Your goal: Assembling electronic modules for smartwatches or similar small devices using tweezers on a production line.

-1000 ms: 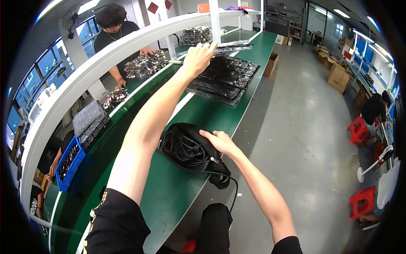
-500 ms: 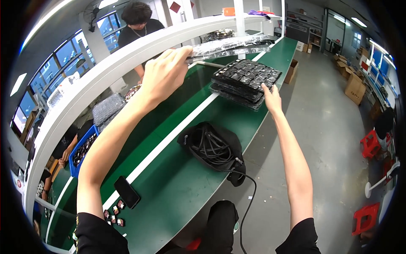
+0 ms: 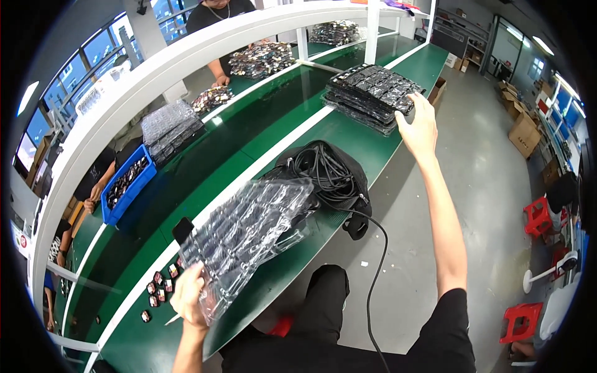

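Observation:
My left hand [image 3: 191, 297] is closed on the near edge of a clear plastic blister tray [image 3: 249, 227], with rows of pockets, which tilts over the green bench. My right hand [image 3: 418, 127] is at the near right corner of a stack of dark, plastic-wrapped blister trays [image 3: 373, 93], thumb on one side and fingertips on top. Beside my left hand lie several small dark parts with reddish faces [image 3: 160, 287]. A black phone [image 3: 183, 230] is partly covered by the held tray. Between my hands sits a black bag [image 3: 348, 168] with a coiled black cable [image 3: 320, 177].
A white rail [image 3: 149, 62] arches across the bench. Beyond it stand a blue bin [image 3: 129, 186] of small parts, a bubble-wrapped stack [image 3: 171, 130] and heaps of parts [image 3: 261, 59]. A co-worker's hand [image 3: 221, 81] rests there. The cable hangs over the bench's right edge.
My left hand has brought the tray from the far side, near the rail, down to the near left bench. My right hand stays at the stack. The view has shifted, and more loose small parts show.

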{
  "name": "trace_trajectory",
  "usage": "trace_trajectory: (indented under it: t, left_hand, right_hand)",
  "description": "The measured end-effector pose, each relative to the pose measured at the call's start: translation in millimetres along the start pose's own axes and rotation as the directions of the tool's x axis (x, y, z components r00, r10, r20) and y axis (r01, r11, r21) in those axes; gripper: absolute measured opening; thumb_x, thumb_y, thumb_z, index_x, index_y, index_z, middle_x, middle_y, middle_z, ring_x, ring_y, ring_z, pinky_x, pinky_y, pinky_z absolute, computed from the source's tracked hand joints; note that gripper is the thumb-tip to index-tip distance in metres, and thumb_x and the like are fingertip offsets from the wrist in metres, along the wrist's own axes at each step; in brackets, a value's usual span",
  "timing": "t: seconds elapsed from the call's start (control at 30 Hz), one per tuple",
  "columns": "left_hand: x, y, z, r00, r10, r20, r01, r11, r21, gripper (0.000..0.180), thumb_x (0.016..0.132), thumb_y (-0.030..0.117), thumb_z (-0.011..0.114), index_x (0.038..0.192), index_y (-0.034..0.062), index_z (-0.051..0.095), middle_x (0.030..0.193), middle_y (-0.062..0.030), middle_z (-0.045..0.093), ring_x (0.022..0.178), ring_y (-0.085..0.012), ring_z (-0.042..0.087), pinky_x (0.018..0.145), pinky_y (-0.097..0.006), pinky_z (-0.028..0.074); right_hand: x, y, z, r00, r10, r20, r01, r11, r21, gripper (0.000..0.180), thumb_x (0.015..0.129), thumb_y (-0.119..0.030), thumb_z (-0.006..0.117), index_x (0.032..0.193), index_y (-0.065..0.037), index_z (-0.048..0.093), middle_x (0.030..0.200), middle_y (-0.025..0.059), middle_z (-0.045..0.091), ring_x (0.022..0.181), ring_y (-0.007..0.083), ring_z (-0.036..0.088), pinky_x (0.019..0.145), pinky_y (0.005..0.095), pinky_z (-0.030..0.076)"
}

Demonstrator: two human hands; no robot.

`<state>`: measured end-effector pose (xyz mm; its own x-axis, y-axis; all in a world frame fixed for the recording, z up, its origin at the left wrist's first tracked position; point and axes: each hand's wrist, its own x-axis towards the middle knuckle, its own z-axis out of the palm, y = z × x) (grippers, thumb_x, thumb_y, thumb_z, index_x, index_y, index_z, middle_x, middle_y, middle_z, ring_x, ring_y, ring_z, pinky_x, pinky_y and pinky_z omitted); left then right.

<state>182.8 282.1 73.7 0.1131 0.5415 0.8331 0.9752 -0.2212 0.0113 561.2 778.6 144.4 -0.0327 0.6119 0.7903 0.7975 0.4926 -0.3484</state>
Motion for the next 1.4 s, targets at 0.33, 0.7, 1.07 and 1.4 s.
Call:
trace_trajectory:
  t: [0.33,0.7,1.07,1.4]
  left_hand:
    - [-80.8,79.1,-8.4,0.944,-0.308,0.114,0.317,0.946,-0.064,0.025,0.091,0.005,0.081,0.114,0.0034,0.073,0.129,-0.0237,0.08,0.12,-0.0473,0.075,0.101,-0.054,0.064]
    - [-68.7,68.2,0.9,0.93,-0.31,0.198,0.323,0.945,-0.041,0.036,0.092,0.002,0.078,0.127,0.002,0.075,0.131,-0.02,0.079,0.121,-0.0443,0.074,0.104,-0.052,0.06]
    - [-66.6,72.3,6.9,0.812,-0.4,0.425,0.426,0.904,0.036,0.059,0.077,0.023,0.089,0.133,0.0106,0.076,0.143,-0.0138,0.07,0.13,-0.0396,0.067,0.106,-0.051,0.054]
    - [-78.3,52.3,-17.1,0.725,-0.462,0.51,0.54,0.842,-0.006,0.074,0.086,0.042,0.091,0.15,0.0119,0.069,0.162,-0.0167,0.059,0.152,-0.0409,0.055,0.121,-0.052,0.048]
  right_hand:
    - [33.3,107.7,99.1,0.853,-0.011,0.522,0.282,0.852,-0.442,0.068,0.089,-0.016,0.08,0.153,-0.016,0.059,0.143,0.0107,0.07,0.128,0.0313,0.069,0.093,0.0521,0.061]
    - [130.1,79.4,47.9,0.988,-0.142,-0.056,0.124,0.962,-0.242,0.025,0.105,-0.027,0.065,0.124,-0.016,0.078,0.099,0.0219,0.08,0.093,0.0448,0.078,0.084,0.0556,0.063]
    - [120.3,11.6,-105.9,0.946,0.275,-0.172,-0.037,0.62,0.784,0.029,0.113,-0.018,0.069,0.123,0.008,0.073,0.1,0.009,0.077,0.076,0.0201,0.076,0.074,0.031,0.06]
    - [-100.0,-57.5,-154.9,0.784,0.059,0.617,-0.615,-0.06,0.787,0.03,0.11,-0.009,0.062,0.138,0.002,0.066,0.13,0.01,0.075,0.101,0.0098,0.073,0.082,0.0246,0.059]
